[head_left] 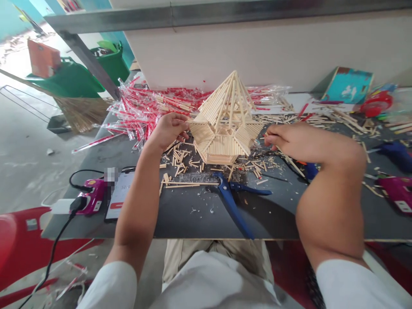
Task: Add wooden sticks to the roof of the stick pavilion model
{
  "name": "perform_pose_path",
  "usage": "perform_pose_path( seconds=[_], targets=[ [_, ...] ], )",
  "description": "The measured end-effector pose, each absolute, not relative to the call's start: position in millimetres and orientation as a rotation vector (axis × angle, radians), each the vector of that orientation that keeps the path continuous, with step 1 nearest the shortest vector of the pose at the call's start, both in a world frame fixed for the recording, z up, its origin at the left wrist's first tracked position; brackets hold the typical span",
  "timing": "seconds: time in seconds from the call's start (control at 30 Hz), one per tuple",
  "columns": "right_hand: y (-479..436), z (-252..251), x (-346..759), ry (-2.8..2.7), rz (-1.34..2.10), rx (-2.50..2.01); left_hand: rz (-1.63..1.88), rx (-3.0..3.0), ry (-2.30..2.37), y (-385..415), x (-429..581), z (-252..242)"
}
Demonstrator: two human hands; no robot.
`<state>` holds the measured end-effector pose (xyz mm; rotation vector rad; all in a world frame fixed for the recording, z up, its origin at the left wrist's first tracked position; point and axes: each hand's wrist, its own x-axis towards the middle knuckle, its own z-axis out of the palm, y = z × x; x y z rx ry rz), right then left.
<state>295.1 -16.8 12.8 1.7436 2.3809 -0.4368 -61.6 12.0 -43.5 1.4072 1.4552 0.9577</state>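
Blue-handled cutters (230, 197) lie nearest us on the dark tabletop (180, 219), among cut sticks (182, 159) and wood shavings. Our left grip (169, 131) closes on the left eave of the stick-built pavilion model (225, 124), its fingertips partly hidden by the hand itself. Our right grip (305, 143) curls just beside the model's right side, fingers bunched; a thin stick (291, 161) runs out from under it, and we cannot tell whether it is held. Beyond the model, red-and-clear plastic wrappers (161, 101) heap against a pale wall (206, 47), with a broom (82, 112) and a green bin (111, 64) off to the left.
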Motion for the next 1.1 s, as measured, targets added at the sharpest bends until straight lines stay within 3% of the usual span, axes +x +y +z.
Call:
perform_pose_path(
  seconds=[0.4, 0.77, 1.1],
  targets=[
    [-66, 40, 278, 2.686, -0.795, 1.146, 0.790, 2.049, 1.789, -15, -63, -16],
    [-74, 29, 253, 2.538, -0.602, 1.212, 0.468, 2.331, 1.562, -44, -47, 16],
    [-75, 35, 251, 2.553, -0.649, 1.204, 0.286, 2.520, 1.368, -48, -33, 10]
  ],
)
